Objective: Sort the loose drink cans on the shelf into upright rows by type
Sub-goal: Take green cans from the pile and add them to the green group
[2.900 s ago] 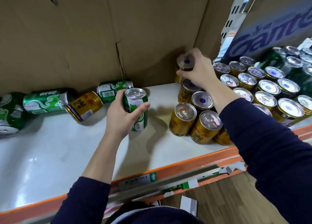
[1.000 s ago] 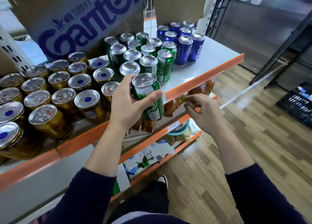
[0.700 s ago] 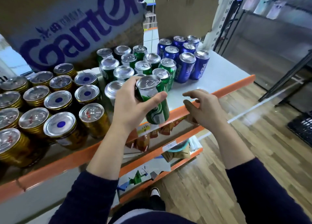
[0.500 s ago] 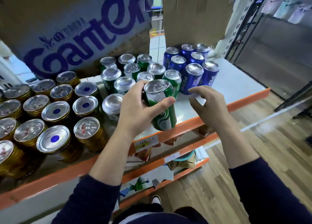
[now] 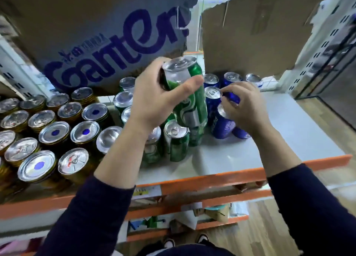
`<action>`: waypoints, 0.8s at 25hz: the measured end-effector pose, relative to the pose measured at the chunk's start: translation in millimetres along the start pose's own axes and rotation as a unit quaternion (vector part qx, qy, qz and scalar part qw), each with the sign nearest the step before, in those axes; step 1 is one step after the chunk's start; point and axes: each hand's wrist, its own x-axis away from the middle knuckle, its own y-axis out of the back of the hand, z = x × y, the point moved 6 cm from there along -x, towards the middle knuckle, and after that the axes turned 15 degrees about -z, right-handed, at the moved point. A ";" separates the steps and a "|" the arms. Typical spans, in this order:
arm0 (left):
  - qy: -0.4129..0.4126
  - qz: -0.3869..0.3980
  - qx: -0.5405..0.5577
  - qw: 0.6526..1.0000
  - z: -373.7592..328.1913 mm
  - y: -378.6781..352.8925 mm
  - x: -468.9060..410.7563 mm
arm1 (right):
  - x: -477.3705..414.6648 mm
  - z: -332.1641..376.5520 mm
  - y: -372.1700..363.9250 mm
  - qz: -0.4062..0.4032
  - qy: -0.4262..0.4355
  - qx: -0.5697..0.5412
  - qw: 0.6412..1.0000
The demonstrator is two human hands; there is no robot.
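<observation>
My left hand (image 5: 154, 103) grips a green can (image 5: 187, 93), upright and slightly tilted, lifted above the standing green cans (image 5: 176, 140) in the middle of the white shelf (image 5: 289, 132). My right hand (image 5: 244, 109) lies over the group of blue cans (image 5: 221, 124), its fingers curled round the top of one of them. Gold cans (image 5: 55, 134) stand upright in rows on the left part of the shelf.
A cardboard box with purple lettering (image 5: 107, 43) and a torn cardboard sheet (image 5: 256, 34) stand behind the cans. The orange shelf lip (image 5: 212, 178) runs along the front. Lower shelves hold packets; wooden floor lies at the right.
My left hand has lifted the green can up and back over the green group. My right hand moved from the shelf's front edge onto the blue cans.
</observation>
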 end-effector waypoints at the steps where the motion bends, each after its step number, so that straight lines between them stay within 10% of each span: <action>1: -0.007 -0.015 -0.015 1.000 -0.5 -6.9 -13.0 | -6.7 -4.2 -4.4 0.009 0.012 -0.005 1.000; 8: 0.020 -0.063 -0.131 0.989 61.1 -56.5 -81.4 | -11.5 -30.7 -32.7 0.109 0.018 0.022 0.994; 20: -0.015 0.229 -0.446 0.865 142.7 -105.2 -90.4 | -8.3 -33.5 -26.8 0.110 -0.021 -0.004 0.994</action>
